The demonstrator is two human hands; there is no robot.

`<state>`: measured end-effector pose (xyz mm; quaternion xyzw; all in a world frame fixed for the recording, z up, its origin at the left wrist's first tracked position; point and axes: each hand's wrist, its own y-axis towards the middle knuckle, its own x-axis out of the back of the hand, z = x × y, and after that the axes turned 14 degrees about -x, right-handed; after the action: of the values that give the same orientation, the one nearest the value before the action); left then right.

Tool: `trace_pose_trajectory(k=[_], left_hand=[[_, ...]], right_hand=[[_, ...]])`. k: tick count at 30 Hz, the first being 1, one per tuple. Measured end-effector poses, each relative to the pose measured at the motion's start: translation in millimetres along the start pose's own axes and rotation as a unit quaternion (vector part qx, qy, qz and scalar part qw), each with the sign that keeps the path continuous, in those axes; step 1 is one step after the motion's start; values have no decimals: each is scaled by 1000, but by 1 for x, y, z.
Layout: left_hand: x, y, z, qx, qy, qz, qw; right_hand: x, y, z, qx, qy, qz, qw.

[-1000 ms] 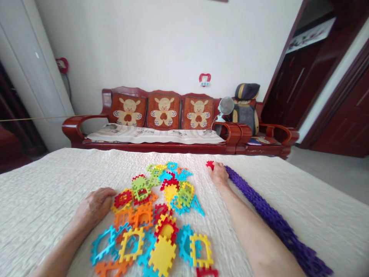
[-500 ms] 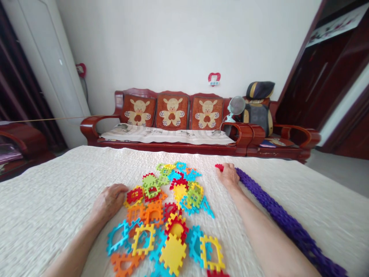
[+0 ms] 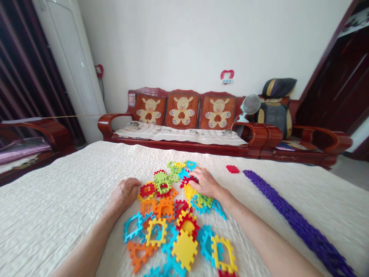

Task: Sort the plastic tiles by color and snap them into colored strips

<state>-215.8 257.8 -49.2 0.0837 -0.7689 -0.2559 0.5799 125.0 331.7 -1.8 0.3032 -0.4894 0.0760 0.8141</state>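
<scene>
Loose plastic building tiles with notched edges lie in a heap on the cream cloth. My right hand (image 3: 205, 182) is over the far right part of the heap, its fingers apart. It partly covers a yellow tile (image 3: 189, 191) and is close to green and blue tiles below it. My left hand (image 3: 125, 193) rests on the cloth left of the heap, its fingers loosely curled with nothing seen in them. Just right of it is a red window tile (image 3: 147, 189). A single red tile (image 3: 232, 169) lies apart on the right, flat on the cloth.
A long purple strip of joined pieces (image 3: 284, 207) runs down the right side of the cloth-covered table (image 3: 72, 192). Beyond the table's far edge stand a wooden sofa (image 3: 173, 145) with bear cushions, a small fan (image 3: 250, 104) and a chair with a massage pad (image 3: 275, 115).
My right hand has let go of the red tile beside the purple strip's end and moved left onto the heap. My left hand stays beside the heap. The view has shifted left.
</scene>
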Motion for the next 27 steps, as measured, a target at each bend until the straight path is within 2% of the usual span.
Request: trace_pose_trajectory(k=[4,8,10,16,21,23,27], left_hand=[[0,0,-1,-1,-1,1,1000],[3,1,-4,7,4,10,1000],[5,1,-6,11,5,13,1000],[5,1,-5,10,0,20,1000],[4,1,-4,8,6,19,1000],[3,1,-3,2,9,15,1000],[1,1,0,-3,13,11,1000]], right_hand=[[4,-4,-10,-27,-18,45,998],[3,3,-19,-49,-12,-27,998],[-1,9,-19,-50,-13,-42,998],[-15,17,-11,-100,-62,39,992],[-18,17,-5,-153,-81,47,984],[-18,17,-4,-148,-60,25,987],[-18,15,-5,-64,41,-42,996]])
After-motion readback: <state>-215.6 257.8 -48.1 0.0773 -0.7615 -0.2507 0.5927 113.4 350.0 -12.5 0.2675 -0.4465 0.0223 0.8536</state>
